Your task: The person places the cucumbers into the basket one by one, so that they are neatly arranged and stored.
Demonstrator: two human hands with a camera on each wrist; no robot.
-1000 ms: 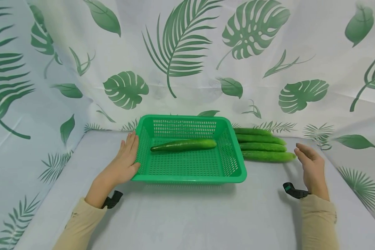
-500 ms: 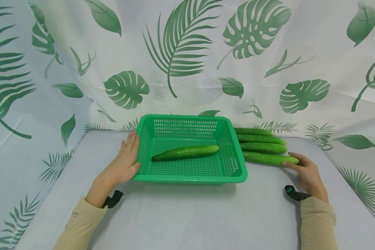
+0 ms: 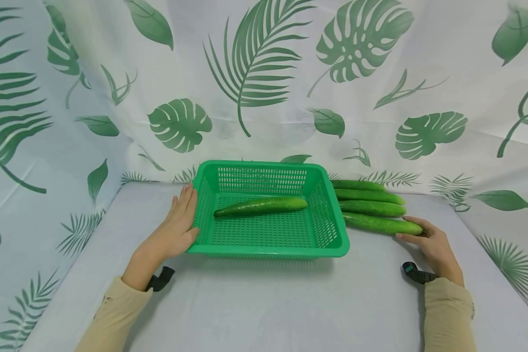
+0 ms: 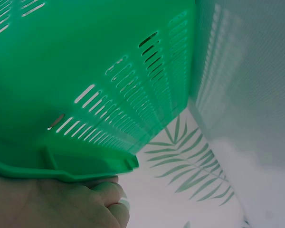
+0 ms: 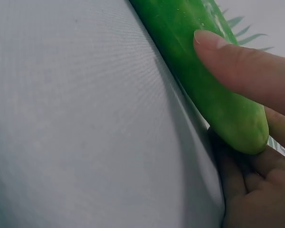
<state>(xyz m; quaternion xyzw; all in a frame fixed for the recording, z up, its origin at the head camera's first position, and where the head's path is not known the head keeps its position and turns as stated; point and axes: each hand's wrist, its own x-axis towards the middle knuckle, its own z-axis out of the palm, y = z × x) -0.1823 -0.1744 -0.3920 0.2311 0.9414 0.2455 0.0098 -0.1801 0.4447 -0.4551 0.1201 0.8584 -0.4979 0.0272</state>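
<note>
The right hand (image 3: pixel 433 244) has its fingers (image 5: pixel 237 66) curled round the blunt, rounded end of a long, smooth-skinned dark green cucumber (image 3: pixel 382 224); the thumb lies along its glossy top and the other fingers cup it from beneath. This cucumber lies on the table, nearest of four slender green cucumbers in a row (image 3: pixel 368 200) just right of the basket.

The left hand (image 3: pixel 176 229) lies flat, fingers straight and together, pressed against the left wall of a rectangular green plastic basket (image 3: pixel 268 250). From the left wrist, the basket's wall is shiny moulded plastic pierced by rows of narrow slots, with a thick rolled rim.

Inside the basket another long, tapered green cucumber (image 3: pixel 260 206) lies across the perforated floor.

Everything rests on a matte pale grey table (image 3: pixel 264 303), backed by a white cloth printed with green leaves (image 3: pixel 264 73).
</note>
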